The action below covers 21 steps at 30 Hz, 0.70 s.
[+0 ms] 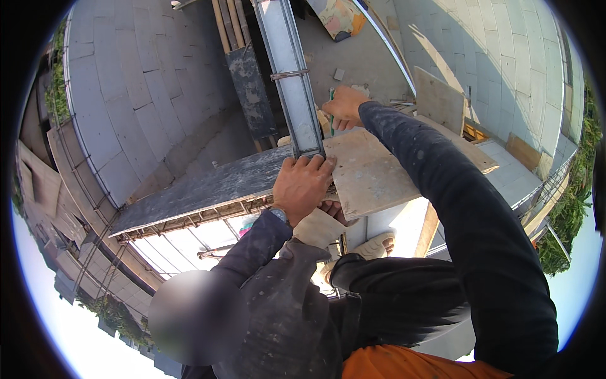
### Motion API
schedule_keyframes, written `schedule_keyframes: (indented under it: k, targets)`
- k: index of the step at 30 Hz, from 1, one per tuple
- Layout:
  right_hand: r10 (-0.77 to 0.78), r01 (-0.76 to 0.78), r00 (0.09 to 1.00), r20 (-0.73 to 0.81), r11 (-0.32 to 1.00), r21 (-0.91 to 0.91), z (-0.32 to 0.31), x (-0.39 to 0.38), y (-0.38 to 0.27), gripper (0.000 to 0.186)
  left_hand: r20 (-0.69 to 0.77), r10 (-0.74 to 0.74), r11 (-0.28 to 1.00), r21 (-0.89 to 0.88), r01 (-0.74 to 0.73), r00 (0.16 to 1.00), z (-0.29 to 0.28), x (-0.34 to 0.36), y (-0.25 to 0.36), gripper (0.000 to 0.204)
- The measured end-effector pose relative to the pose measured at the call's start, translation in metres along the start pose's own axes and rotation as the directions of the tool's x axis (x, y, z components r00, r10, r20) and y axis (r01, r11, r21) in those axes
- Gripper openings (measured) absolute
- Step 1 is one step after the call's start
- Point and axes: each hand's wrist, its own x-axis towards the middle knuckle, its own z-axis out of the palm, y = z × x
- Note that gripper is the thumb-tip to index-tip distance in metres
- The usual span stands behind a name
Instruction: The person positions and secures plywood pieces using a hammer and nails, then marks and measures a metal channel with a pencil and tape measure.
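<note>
My right hand point(346, 107) is closed around a thin green stick, pencil-like point(332, 128), just beyond a plywood piece point(372, 174). My left hand point(303, 189), palm down with fingers spread, lies between that plywood's left edge and a dark board point(208, 183). Its fingertips reach the foot of a grey metal-framed post point(290, 82) that a wire tie circles. Below the plywood, another person's hand point(334, 211) shows in part, next to a tan cuff or flap point(319, 228). What that hand grips is hidden.
A co-worker in a speckled dark jacket point(278, 316) is close below my arms. Grey block walls point(126, 76) rise on both sides. Wooden poles point(230, 25) and a dark plank point(249, 88) stand left of the post. Another plywood sheet point(440, 101) leans at right. A sandalled foot point(375, 246) shows beneath.
</note>
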Motion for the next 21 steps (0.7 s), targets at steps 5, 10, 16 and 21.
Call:
schedule_keyframes:
  k: [5, 10, 16, 21]
  targets:
    - [-0.032, 0.03, 0.999, 0.029, 0.999, 0.044, 0.003, 0.01, 0.011, 0.041, -0.018, 0.011, 1.0, -0.015, -0.012, 1.0, 0.0, 0.002, 0.001, 0.038]
    - [-0.044, 0.043, 0.998, 0.036, 0.999, 0.012, 0.002, 0.007, 0.006, 0.039, -0.008, 0.005, 1.0, 0.0, -0.005, 1.0, 0.001, 0.001, 0.0, 0.04]
    - [0.015, -0.024, 0.995, 0.099, 0.996, 0.09, -0.007, -0.005, -0.004, 0.036, -0.004, 0.003, 1.0, 0.023, -0.003, 1.0, 0.002, 0.0, 0.001, 0.044]
    - [0.053, -0.063, 0.99, 0.132, 0.995, 0.071, -0.012, -0.014, -0.01, 0.034, 0.007, -0.003, 1.0, 0.021, 0.003, 1.0, 0.0, -0.001, 0.001, 0.044]
